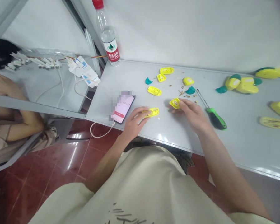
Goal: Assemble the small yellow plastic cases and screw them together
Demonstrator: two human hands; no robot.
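My left hand (137,119) is closed on a yellow plastic shell half (155,112) close to the table's front edge. Between the fingertips of my right hand (191,112) is a smaller, squarish yellow plastic cap (175,103), its hollow side showing. Beyond my hands lie another long yellow shell half (154,91), a small yellow piece (161,77) and a teal piece (148,81). Small brass-coloured parts (188,96) are scattered around a second teal piece (190,90). A green-and-black screwdriver (215,119) rests just right of my right hand.
A charging phone (124,107) lies left of my left hand, its cable hanging off the edge. A water bottle (110,43) stands at the back left corner. More yellow and teal assemblies (244,84) sit at right. Another person's arm (25,109) is at the neighbouring table.
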